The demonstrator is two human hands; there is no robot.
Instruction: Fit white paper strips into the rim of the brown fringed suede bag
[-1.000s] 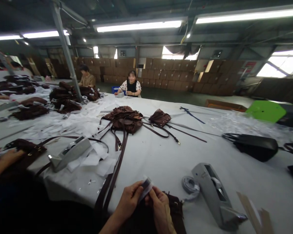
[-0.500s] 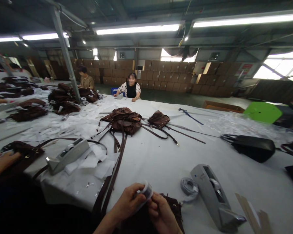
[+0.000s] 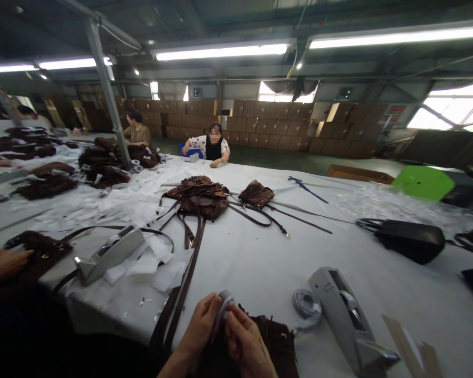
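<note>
At the bottom middle my left hand (image 3: 199,328) and my right hand (image 3: 244,344) are pressed together around a small pale wrapped piece (image 3: 222,310), both pinching it with closed fingers. Under my hands lies a dark brown bag (image 3: 274,341) with a fringe. A brown strap (image 3: 181,294) runs from it up the white table (image 3: 256,257). A grey tape dispenser (image 3: 345,315) stands just right of my hands, with a roll of tape (image 3: 305,303) beside it.
A second tape dispenser (image 3: 108,254) sits on white paper scraps at left, near another person's hand (image 3: 2,262) on a brown bag. A pile of brown bags (image 3: 199,194) lies mid-table, a black bag (image 3: 408,239) at right. Two people sit at the far edge.
My hands have drawn slightly closer to me and lower, closing tighter around the pale piece, which now shows less between the fingers. The view has tilted slightly.
</note>
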